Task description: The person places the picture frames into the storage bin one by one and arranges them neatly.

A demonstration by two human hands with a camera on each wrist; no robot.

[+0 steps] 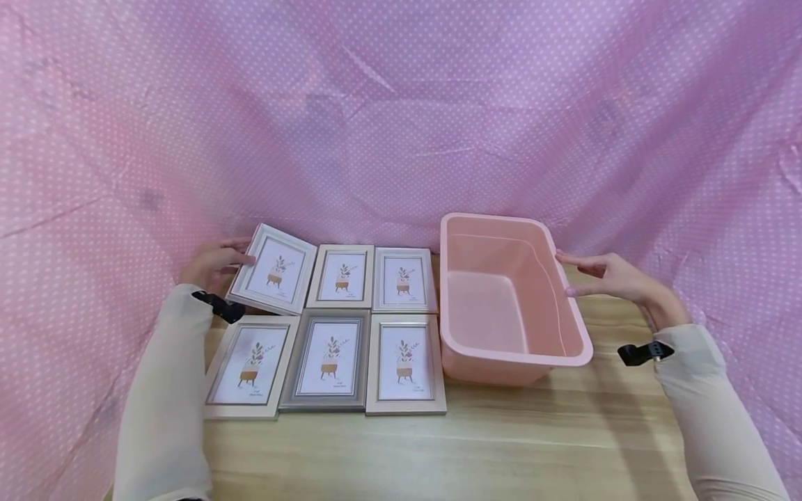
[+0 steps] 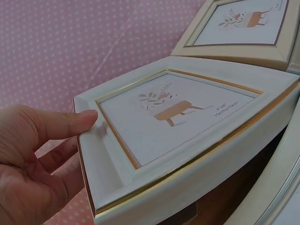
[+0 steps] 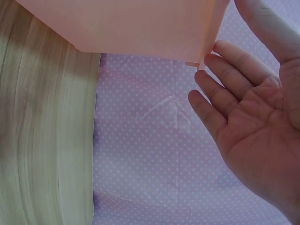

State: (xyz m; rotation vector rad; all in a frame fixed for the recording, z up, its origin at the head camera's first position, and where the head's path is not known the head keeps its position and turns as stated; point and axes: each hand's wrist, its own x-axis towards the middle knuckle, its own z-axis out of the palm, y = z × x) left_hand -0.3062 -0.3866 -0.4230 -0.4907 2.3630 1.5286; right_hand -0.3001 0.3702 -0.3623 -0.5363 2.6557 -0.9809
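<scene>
My left hand (image 1: 216, 264) pinches the left edge of a white picture frame (image 2: 117, 173), thumb on its face and fingers behind. In the left wrist view that frame is tilted, its near side raised over a dark gap. Its picture shows a plant in a footed pot. My right hand (image 1: 617, 278) is at the right rim of a pink plastic bin (image 1: 489, 355). The right wrist view shows its straight fingers (image 3: 225, 70) right at the rim's outer edge, palm in view. Inside, the bin holds nothing.
Beside the tilted frame lie a cream frame (image 1: 313, 275) and a silvery-white frame (image 1: 379, 278). The near row has two more cream frames (image 1: 272, 403) (image 1: 407, 408) around a grey-brown frame (image 1: 294, 362). Dotted pink-purple cloth (image 1: 401, 139) hangs behind the wooden table (image 1: 376, 459).
</scene>
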